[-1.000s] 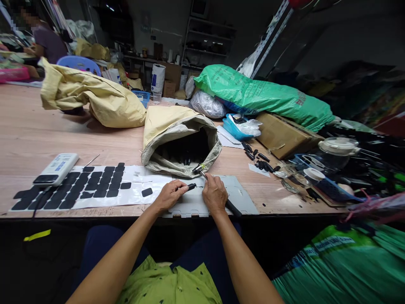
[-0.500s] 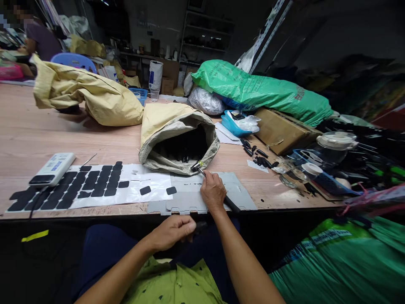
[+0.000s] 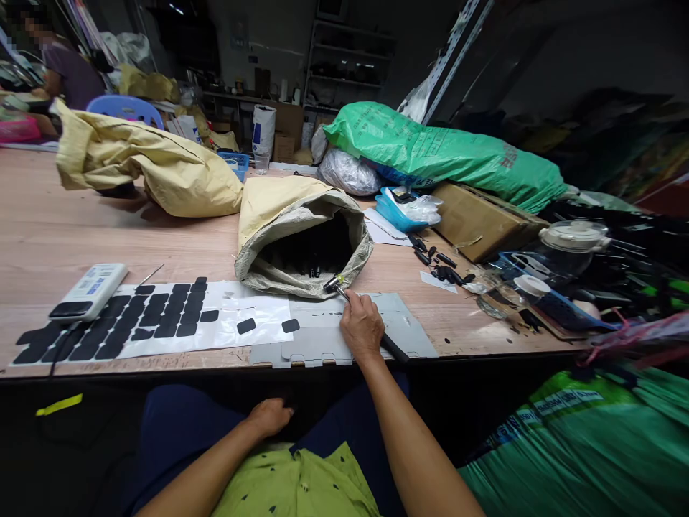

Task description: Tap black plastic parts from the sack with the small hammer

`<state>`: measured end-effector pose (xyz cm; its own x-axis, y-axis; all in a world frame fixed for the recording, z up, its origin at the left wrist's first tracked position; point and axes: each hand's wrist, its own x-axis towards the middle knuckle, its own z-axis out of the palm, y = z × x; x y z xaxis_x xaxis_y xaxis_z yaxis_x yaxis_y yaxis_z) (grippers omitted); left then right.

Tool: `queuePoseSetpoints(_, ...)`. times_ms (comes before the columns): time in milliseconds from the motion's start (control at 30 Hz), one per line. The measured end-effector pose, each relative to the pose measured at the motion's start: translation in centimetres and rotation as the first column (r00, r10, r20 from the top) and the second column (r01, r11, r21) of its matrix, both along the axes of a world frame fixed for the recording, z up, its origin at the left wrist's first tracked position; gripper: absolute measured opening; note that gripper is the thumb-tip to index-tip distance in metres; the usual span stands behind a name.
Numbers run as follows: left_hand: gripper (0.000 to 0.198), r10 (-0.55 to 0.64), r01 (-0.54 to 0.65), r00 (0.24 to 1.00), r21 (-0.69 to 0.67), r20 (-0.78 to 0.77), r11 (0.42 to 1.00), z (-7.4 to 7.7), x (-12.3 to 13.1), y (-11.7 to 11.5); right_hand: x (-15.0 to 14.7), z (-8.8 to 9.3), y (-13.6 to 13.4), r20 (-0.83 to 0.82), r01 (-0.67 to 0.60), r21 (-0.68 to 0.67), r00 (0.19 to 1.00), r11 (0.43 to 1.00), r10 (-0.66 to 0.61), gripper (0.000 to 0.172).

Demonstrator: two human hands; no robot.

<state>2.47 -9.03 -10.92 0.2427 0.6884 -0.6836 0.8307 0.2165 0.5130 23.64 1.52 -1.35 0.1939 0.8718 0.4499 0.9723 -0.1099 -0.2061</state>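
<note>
My right hand (image 3: 362, 324) is closed round a black-handled tool (image 3: 395, 347) over the grey sheet (image 3: 317, 334). The tool's metal head (image 3: 334, 283) lies at the lower lip of an open yellow sack (image 3: 291, 194), whose inside is dark with some black pieces showing. Low over my lap is my left hand (image 3: 270, 416), below the table edge; its fingers point down into shadow and are mostly hidden. Black rounded patches (image 3: 172, 309) lie in rows on a white sheet (image 3: 220, 334) to the left.
A white device (image 3: 89, 291) stands at the left. Another yellow sack (image 3: 177, 172) lies behind. Further right are a cardboard box (image 3: 479, 219) under a green sack (image 3: 441, 154), small black parts (image 3: 446, 275) and a clear jar (image 3: 573, 248). A person (image 3: 72, 72) sits far left.
My left hand has moved down and left, away from the table edge toward my lap. My right hand and the tool have hardly moved.
</note>
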Motion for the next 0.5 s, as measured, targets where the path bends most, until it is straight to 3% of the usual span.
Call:
queuePoseSetpoints(67,0.040,-0.071,0.070,0.997,0.040,0.016,0.997,1.8,0.4,-0.1,0.0,0.0,0.0,0.005,-0.003,0.001,1.000,1.000,0.003,0.032)
queuePoseSetpoints(133,0.035,-0.197,0.186,0.972,0.092,0.131,0.978,4.7,0.9,0.2,0.0,0.0,0.0,0.011,0.001,-0.001,1.000,1.000,-0.001,0.032)
queuePoseSetpoints(167,0.032,-0.280,0.259,0.935,0.118,0.219,0.959,6.5,1.2,0.5,-0.1,0.0,0.0,0.014,0.003,-0.003,1.000,1.000,-0.003,0.032)
queuePoseSetpoints(233,0.027,-0.431,0.395,0.793,0.175,0.431,0.902,10.3,1.8,2.0,-0.1,0.1,-0.1,0.020,0.005,-0.004,1.000,1.000,-0.005,0.032)
queuePoseSetpoints(300,0.031,-0.445,0.403,0.674,0.211,0.590,0.891,13.8,2.5,4.7,-0.1,0.1,-0.1,0.022,0.001,-0.005,1.000,1.000,-0.001,0.033)
queuePoseSetpoints(333,0.033,-0.412,0.341,0.656,0.238,0.632,0.909,15.1,2.8,6.5,-0.1,0.1,-0.1,0.021,0.001,-0.006,1.000,1.000,-0.001,0.033)
queuePoseSetpoints(400,0.031,-0.305,0.049,0.733,0.400,0.608,0.915,16.8,3.4,10.9,-0.1,0.1,-0.1,0.017,0.003,-0.009,1.000,1.000,-0.003,0.033)
queuePoseSetpoints(467,0.027,-0.082,-0.264,0.850,0.556,0.521,0.788,17.2,3.8,15.8,-0.1,0.1,-0.1,0.010,0.005,-0.010,1.000,1.000,-0.005,0.033)
queuePoseSetpoints(500,0.023,0.070,-0.360,0.893,0.613,0.444,0.703,17.0,3.8,18.1,-0.1,0.0,-0.1,0.007,0.003,-0.008,1.000,1.000,-0.003,0.033)
